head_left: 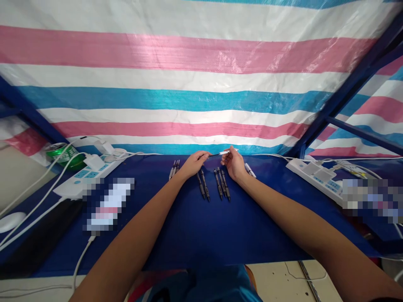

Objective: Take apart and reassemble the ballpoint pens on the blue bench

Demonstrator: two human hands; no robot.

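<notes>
A slim pen (224,152) with a white part and a thin dark end spans the gap between my two hands above the back of the table. Closed fingers of my left hand (195,163) pinch its dark end. My right hand (234,164) grips the white part between thumb and fingers. Two dark pens (203,184) lie below my left hand, and three more dark pens (222,184) lie below and left of my right hand. Several pens (174,168) rest to the left, partly behind my left hand. White pens or pen parts (250,170) stick out behind my right wrist.
The blue table (226,235) carries a power strip (94,172) and a blurred phone (110,205) at left. A green can (63,156) stands behind them. Another power strip (317,180) lies at right with cables. A striped tarp (189,100) hangs behind.
</notes>
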